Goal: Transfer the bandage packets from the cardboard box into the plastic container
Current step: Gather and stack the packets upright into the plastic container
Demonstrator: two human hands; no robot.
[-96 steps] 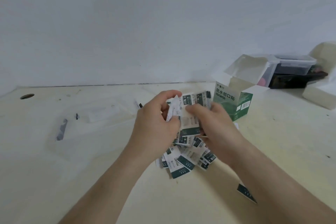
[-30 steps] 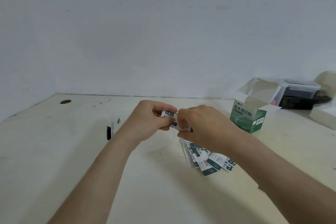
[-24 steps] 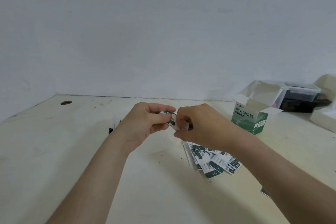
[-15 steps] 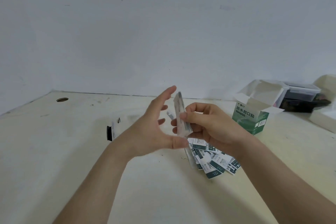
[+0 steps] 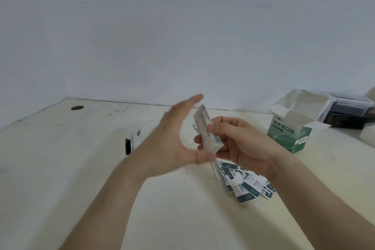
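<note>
My right hand (image 5: 241,142) grips a stack of white-and-green bandage packets (image 5: 207,131), held edge-on above the table. Just left of the stack my left hand (image 5: 178,138) is open and flat, blurred, its thumb under the stack's lower end. Several loose bandage packets (image 5: 246,184) lie fanned on the table below my right wrist. The green-and-white cardboard box (image 5: 288,134) stands with its flaps open at the right. A clear plastic container (image 5: 132,142) with a black clip lies mostly hidden behind my left forearm.
A lidded clear storage box (image 5: 349,111) with dark contents sits at the far right by the wall. There is a cable hole (image 5: 77,107) at the table's back left. A white object (image 5: 368,137) shows at the right edge.
Both hands first held the packets together. My left hand let go and opened flat, while my right hand turned the stack upright and edge-on.
</note>
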